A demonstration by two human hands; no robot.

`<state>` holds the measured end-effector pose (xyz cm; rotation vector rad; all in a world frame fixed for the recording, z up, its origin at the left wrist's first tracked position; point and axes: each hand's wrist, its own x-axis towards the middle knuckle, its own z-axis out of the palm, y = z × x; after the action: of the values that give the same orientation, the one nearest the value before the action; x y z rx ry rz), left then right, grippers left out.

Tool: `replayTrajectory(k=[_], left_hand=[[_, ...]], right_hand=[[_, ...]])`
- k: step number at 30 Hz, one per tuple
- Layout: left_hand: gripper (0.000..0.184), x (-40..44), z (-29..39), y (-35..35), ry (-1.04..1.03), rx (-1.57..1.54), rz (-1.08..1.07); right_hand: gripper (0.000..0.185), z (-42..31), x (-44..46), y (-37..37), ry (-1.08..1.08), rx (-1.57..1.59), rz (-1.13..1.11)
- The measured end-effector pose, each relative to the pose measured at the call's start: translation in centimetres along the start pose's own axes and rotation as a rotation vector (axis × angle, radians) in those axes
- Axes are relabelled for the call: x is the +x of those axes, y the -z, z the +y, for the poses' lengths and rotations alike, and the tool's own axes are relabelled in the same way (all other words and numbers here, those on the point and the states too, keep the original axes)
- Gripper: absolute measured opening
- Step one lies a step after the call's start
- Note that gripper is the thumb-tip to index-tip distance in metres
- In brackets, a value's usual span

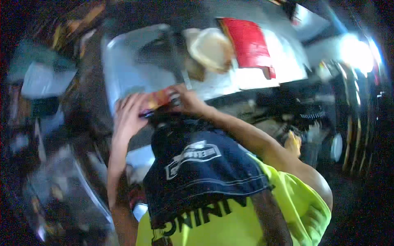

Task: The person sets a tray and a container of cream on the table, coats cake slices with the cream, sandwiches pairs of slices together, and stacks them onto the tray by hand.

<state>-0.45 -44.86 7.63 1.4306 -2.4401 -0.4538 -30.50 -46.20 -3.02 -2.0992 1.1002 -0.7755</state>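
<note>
Between my two hands is a small red and yellow pack [158,99] with a dark lower edge; motion blur hides its exact kind. My left hand [130,108] is closed on its left end, fingers bent over the top. At the other end, my right hand [186,100] grips it, the fingers partly hidden. The pack is in front of a dark blue apron [197,164], at the near edge of a pale, shallow plastic tub [115,61].
Right of the tub, a whitish bowl-like container [210,49] stands beside a red packet or sheet [248,43] on a bright white surface [287,61]. A yellow object [292,143] shows beyond my right arm. Blurred clutter lies at the left.
</note>
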Motion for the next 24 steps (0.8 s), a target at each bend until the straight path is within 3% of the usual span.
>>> replayTrajectory(k=[1,3,5,6,7,9,10,12,14,16,19,21,22,24], left_hand=[[0.088,0.2,1.2,0.8,0.046,0.013,0.007],[0.084,0.4,1.8,0.4,-0.030,-0.063,0.215],[0.067,1.4,3.7,-0.2,-0.041,-0.173,0.388],[0.058,1.9,4.6,-0.9,-0.012,-0.221,0.435],[0.058,3.0,5.5,-2.6,-0.034,-0.219,0.425],[0.050,4.9,7.8,-7.0,0.271,-0.856,0.349],[0.037,6.4,9.7,-8.1,0.272,-0.894,0.271],[0.024,11.4,16.3,-7.5,0.039,-0.678,0.179],[0.025,15.5,21.5,-11.5,0.017,-0.852,0.010],[0.026,19.5,26.8,-16.1,-0.020,-0.988,-0.199],[0.048,25.3,34.2,-24.6,0.027,-1.177,-0.474],[0.047,29.1,39.0,-28.5,0.171,-1.343,-0.619],[0.057,31.1,41.2,-29.2,0.318,-1.346,-0.735],[0.066,33.3,44.5,-30.7,0.470,-1.281,-0.549]], right_hand=[[0.073,-1.5,-0.4,1.6,-0.058,-0.072,0.003],[0.069,-3.0,-1.9,5.6,-0.146,-0.164,0.048],[0.059,-3.3,-3.6,8.7,-0.240,-0.109,0.121],[0.053,-3.3,-5.1,10.4,-0.421,0.035,0.209],[0.050,-2.1,-6.9,12.0,-0.401,-0.049,0.335],[0.045,1.9,-11.2,15.6,-0.451,-0.204,0.553],[0.042,4.1,-13.4,17.6,-0.525,-0.274,0.647],[0.040,5.6,-16.3,23.5,-0.695,-0.304,0.826],[0.035,10.7,-20.3,28.7,-0.709,-0.176,1.028],[0.039,14.5,-22.4,34.5,-0.975,-0.411,0.978],[0.041,19.6,-24.1,39.4,-0.926,-0.263,0.970],[0.048,21.5,-23.6,41.0,-1.050,0.006,0.921],[0.050,20.9,-22.8,41.6,-1.079,0.094,0.871],[0.052,27.6,-24.4,41.0,-1.055,0.033,0.663]])
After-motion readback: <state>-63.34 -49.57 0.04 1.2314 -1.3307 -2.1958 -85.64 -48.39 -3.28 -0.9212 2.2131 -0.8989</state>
